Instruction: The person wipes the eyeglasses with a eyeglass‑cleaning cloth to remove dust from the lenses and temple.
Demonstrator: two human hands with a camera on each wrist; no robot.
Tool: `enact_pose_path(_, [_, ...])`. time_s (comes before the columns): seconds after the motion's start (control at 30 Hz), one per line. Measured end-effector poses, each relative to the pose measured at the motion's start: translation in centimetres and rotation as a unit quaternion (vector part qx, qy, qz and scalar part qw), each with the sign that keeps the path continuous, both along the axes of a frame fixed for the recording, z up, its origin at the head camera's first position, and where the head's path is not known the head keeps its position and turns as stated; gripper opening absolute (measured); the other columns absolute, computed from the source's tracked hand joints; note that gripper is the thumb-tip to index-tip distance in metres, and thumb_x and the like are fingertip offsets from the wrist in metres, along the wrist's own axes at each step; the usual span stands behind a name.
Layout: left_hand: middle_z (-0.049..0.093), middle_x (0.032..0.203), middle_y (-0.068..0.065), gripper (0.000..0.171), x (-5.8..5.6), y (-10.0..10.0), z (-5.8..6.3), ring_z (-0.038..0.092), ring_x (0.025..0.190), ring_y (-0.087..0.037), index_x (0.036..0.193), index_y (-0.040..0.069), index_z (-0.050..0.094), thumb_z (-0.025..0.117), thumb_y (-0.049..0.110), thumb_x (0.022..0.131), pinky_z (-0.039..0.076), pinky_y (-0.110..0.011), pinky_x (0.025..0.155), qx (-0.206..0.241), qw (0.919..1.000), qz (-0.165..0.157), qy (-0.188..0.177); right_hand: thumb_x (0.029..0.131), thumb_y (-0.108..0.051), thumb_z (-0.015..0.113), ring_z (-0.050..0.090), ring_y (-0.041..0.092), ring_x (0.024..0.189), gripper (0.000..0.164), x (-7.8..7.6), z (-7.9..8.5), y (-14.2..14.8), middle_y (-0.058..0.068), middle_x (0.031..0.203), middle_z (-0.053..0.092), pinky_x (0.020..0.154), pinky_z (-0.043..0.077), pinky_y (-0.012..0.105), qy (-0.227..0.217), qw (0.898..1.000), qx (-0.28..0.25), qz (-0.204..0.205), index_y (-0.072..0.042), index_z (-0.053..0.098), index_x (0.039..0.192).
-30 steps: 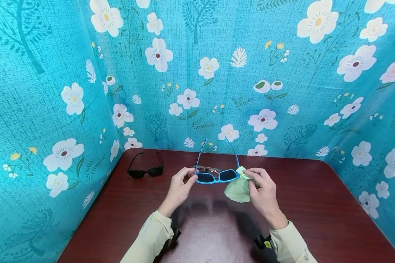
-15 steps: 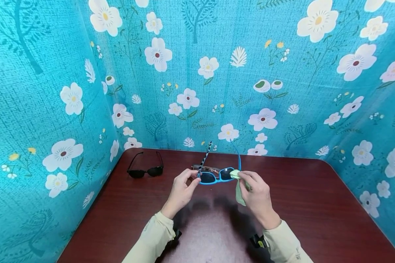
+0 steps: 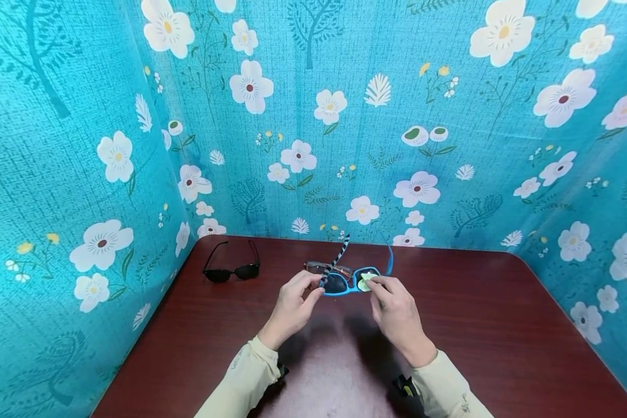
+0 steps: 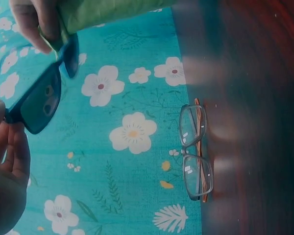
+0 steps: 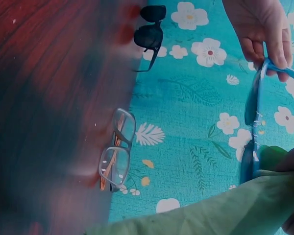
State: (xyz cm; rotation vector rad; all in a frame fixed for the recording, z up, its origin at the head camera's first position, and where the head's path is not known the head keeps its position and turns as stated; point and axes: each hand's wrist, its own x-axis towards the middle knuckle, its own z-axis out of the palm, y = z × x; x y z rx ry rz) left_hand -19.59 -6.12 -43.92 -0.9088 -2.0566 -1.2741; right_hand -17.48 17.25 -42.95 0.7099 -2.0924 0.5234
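Curtain [image 3: 355, 157], apparently, behind table [image 3: 470, 325]; left fingers [image 3: 302, 281] round blue sunglasses [image 3: 337, 283], right fingers [image 3: 385, 284] round cloth [image 3: 364, 283]

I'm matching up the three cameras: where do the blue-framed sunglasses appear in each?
Head: blue-framed sunglasses below centre, slightly right.
Left wrist: blue-framed sunglasses at upper left.
Right wrist: blue-framed sunglasses right of centre, nearly edge-on.
Shared landmark: the clear-lensed glasses, visible in all three.

The dark red table [image 3: 501, 325] bears 2 pairs: black sunglasses [image 3: 247, 272] back left, clear-lensed glasses [image 3: 316, 267] to their right.
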Motion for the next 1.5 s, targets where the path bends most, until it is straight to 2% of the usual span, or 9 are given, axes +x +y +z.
enact_pose_path(0.17, [0.058, 0.091, 0.002, 0.016, 0.15, 0.25, -0.03, 0.053, 0.078, -0.007, 0.103, 0.006, 0.065, 0.066, 0.005, 0.087, 0.045, -0.019, 0.066, -0.022, 0.9993, -0.002, 0.029, 0.074, 0.005, 0.069, 0.059, 0.027, 0.085, 0.025, 0.27, -0.22, -0.2, 0.013, 0.094, 0.062, 0.071, 0.052, 0.039, -0.018, 1.0, 0.01, 0.0, 0.003, 0.071, 0.099])
enact_pose_path(0.33, [0.06, 0.091, 0.001, 0.018, 0.14, 0.36, -0.04, 0.054, 0.078, -0.009, 0.103, 0.006, 0.065, 0.067, 0.003, 0.086, 0.046, -0.019, 0.068, -0.024, 0.998, 0.005, 0.058, 0.074, 0.005, 0.069, 0.059, 0.026, 0.087, 0.027, 0.5, -0.18, -0.26, 0.014, 0.097, 0.062, 0.073, 0.053, 0.039, -0.041, 0.999, 0.019, 0.003, 0.004, 0.07, 0.101])
enact_pose_path(0.57, [0.061, 0.09, -0.001, 0.018, 0.28, 0.6, 0.35, 0.057, 0.077, -0.01, 0.101, 0.006, 0.065, 0.068, 0.002, 0.084, 0.047, -0.019, 0.068, -0.023, 0.9956, 0.004, 0.09, 0.071, 0.007, 0.071, 0.057, 0.025, 0.085, 0.031, 0.41, 0.0, -0.3, 0.013, 0.098, 0.062, 0.07, 0.053, 0.037, -0.04, 0.998, 0.045, 0.011, 0.003, 0.069, 0.102])
enact_pose_path(0.73, [0.061, 0.091, -0.001, 0.018, 0.35, 0.67, 0.38, 0.056, 0.079, -0.011, 0.101, 0.006, 0.064, 0.068, 0.002, 0.084, 0.047, -0.02, 0.07, -0.029, 0.9955, 0.005, 0.09, 0.071, 0.008, 0.073, 0.055, 0.024, 0.081, 0.03, 0.22, -0.12, -0.38, 0.013, 0.097, 0.064, 0.068, 0.051, 0.035, -0.035, 0.998, 0.044, 0.01, 0.003, 0.068, 0.101])
enact_pose_path(0.87, [0.061, 0.092, -0.001, 0.018, 0.26, 0.64, 0.24, 0.055, 0.08, -0.011, 0.101, 0.006, 0.064, 0.068, 0.003, 0.084, 0.046, -0.019, 0.07, -0.032, 0.9953, 0.003, 0.092, 0.073, 0.009, 0.071, 0.053, 0.024, 0.077, 0.027, 0.21, -0.12, -0.39, 0.013, 0.094, 0.066, 0.065, 0.049, 0.033, -0.026, 0.998, 0.05, -0.005, 0.004, 0.067, 0.098])
enact_pose_path(1.1, [0.06, 0.091, 0.001, 0.016, 0.17, 0.65, 0.1, 0.054, 0.081, -0.01, 0.099, 0.008, 0.064, 0.068, 0.003, 0.084, 0.046, -0.021, 0.069, -0.032, 0.9955, 0.0, 0.089, 0.068, 0.015, 0.07, 0.055, 0.03, 0.075, 0.028, -0.03, -0.13, -0.19, 0.016, 0.091, 0.067, 0.066, 0.049, 0.039, 0.01, 0.998, 0.05, -0.037, 0.006, 0.068, 0.095])
enact_pose_path(1.3, [0.061, 0.091, 0.001, 0.015, 0.13, 0.64, -0.11, 0.055, 0.082, -0.009, 0.098, 0.009, 0.065, 0.069, 0.005, 0.084, 0.047, -0.022, 0.071, -0.028, 0.9958, 0.001, 0.087, 0.067, 0.013, 0.073, 0.057, 0.031, 0.077, 0.029, -0.13, -0.09, -0.01, 0.017, 0.091, 0.067, 0.068, 0.05, 0.04, -0.011, 0.998, 0.038, -0.043, 0.005, 0.069, 0.094])
enact_pose_path(1.5, [0.061, 0.09, 0.002, 0.014, -0.02, 0.8, -0.12, 0.055, 0.081, -0.009, 0.098, 0.008, 0.065, 0.069, 0.008, 0.085, 0.047, -0.022, 0.071, -0.026, 0.9944, 0.004, 0.103, 0.074, 0.008, 0.069, 0.058, 0.028, 0.081, 0.022, 0.02, 0.03, -0.14, 0.015, 0.092, 0.066, 0.07, 0.051, 0.041, -0.036, 0.999, 0.006, -0.027, 0.003, 0.069, 0.095])
